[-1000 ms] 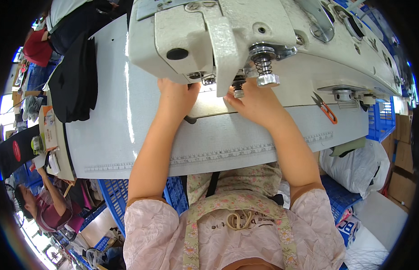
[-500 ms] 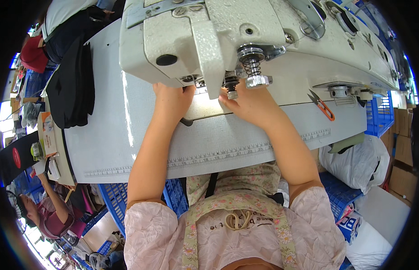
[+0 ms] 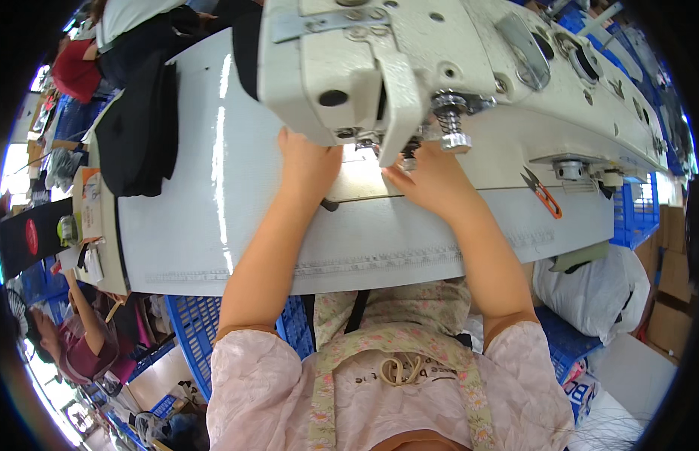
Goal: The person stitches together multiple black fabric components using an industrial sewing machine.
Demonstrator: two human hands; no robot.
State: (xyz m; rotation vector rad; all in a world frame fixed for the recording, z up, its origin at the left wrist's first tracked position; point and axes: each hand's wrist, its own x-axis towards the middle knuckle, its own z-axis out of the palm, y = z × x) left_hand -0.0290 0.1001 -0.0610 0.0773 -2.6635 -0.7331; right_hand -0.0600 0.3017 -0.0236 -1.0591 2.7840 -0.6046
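Observation:
A white sewing machine (image 3: pixel 327 68) stands over a pale worktable (image 3: pixel 184 218). My left hand (image 3: pixel 308 165) lies at the left of the needle area, its fingers hidden beneath the machine head. On the other side of the lit needle plate (image 3: pixel 362 169) is my right hand (image 3: pixel 432 180); its thumb shows, the other fingers are behind the presser and tension parts. What either hand holds cannot be seen. A black fabric-like piece (image 3: pixel 246 49) shows beyond the machine head's left edge. Next to my left wrist sits a small dark lever-like part (image 3: pixel 330 204).
Orange-handled thread snips (image 3: pixel 543 194) lie right of my right forearm. A stack of black cut pieces (image 3: pixel 139 135) hangs over the table's left edge. Blue crates (image 3: pixel 191 331) stand below, and a white plastic bag (image 3: pixel 586 289) sits at the right. Other people are at the left.
The view has shifted, so machine and hands appear farther right. The black piece now shows beyond the machine head's left side. Both hands keep their places beside the needle area.

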